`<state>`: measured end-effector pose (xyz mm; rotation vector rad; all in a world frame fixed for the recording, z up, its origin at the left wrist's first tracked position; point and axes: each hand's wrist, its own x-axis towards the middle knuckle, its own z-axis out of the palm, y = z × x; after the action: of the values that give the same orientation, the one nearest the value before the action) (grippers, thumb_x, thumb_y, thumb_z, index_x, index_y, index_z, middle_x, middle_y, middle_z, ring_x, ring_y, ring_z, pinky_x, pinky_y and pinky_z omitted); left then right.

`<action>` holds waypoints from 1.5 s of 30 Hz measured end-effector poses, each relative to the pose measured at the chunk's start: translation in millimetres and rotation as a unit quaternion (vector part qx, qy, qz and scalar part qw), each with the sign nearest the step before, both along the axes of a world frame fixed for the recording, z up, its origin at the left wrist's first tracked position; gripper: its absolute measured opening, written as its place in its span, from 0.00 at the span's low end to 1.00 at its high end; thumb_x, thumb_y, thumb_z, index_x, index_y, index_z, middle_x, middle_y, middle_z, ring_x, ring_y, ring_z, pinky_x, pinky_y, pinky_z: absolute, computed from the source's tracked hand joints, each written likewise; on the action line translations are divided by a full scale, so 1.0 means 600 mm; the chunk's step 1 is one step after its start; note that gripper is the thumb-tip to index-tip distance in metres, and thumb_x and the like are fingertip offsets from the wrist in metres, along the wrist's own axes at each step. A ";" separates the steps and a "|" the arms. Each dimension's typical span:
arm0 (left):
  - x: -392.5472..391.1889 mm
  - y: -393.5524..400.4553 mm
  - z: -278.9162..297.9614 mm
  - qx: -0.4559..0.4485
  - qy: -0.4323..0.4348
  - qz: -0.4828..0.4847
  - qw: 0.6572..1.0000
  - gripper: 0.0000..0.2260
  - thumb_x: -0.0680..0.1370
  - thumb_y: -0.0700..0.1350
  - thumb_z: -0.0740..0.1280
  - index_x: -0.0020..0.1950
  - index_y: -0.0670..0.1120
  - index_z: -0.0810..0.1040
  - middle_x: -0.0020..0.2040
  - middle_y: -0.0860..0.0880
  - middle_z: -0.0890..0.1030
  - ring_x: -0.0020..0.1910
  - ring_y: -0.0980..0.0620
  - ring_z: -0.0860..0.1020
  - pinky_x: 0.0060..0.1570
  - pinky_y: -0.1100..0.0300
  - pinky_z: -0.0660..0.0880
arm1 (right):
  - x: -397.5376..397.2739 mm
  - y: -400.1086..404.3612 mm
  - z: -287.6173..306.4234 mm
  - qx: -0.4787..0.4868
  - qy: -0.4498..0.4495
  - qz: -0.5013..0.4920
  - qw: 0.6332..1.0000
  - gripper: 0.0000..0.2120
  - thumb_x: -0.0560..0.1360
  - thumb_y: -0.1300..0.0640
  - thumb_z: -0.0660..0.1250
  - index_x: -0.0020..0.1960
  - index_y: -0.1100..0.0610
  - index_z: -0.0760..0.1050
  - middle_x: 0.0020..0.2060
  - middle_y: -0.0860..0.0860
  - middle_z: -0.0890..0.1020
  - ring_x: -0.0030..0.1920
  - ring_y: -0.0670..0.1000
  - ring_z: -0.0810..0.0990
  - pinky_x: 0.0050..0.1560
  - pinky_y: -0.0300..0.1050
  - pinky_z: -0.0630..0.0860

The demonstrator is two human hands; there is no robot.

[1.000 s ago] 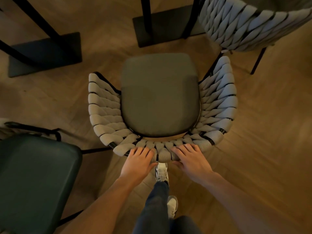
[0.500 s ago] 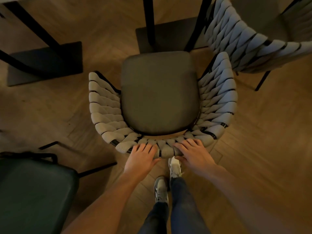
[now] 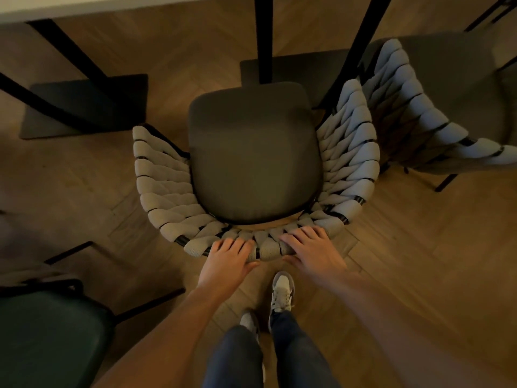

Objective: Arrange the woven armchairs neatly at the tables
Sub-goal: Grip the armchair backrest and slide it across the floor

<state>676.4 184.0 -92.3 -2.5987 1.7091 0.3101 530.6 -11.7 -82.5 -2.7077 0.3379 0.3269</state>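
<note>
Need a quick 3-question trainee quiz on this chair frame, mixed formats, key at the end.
1. True or false: both hands rest on the top of the woven backrest of the middle armchair.
2. Multiple choice: what stands directly beyond the front edge of that armchair's seat? A) a table base plate with an upright post B) a rubbish bin C) a stack of plates
3. Fill in: the second woven armchair is to the ___ of the one being held.

Key: 1 true, the left hand and right hand have fingers curled over the rim. 2 A. 3 right.
</note>
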 end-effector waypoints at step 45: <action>0.212 -0.084 0.075 0.045 0.092 0.108 0.989 0.22 0.82 0.59 0.57 0.73 0.51 0.68 0.70 0.49 0.71 0.70 0.48 0.67 0.70 0.50 0.62 | 0.211 -0.043 0.051 0.028 -0.015 -0.107 0.994 0.24 0.79 0.46 0.65 0.73 0.48 0.65 0.69 0.47 0.70 0.74 0.50 0.63 0.78 0.53 0.52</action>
<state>803.7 133.3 -47.2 -2.7660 1.4205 0.6332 657.2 -37.4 -52.0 -2.5884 0.5944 0.2318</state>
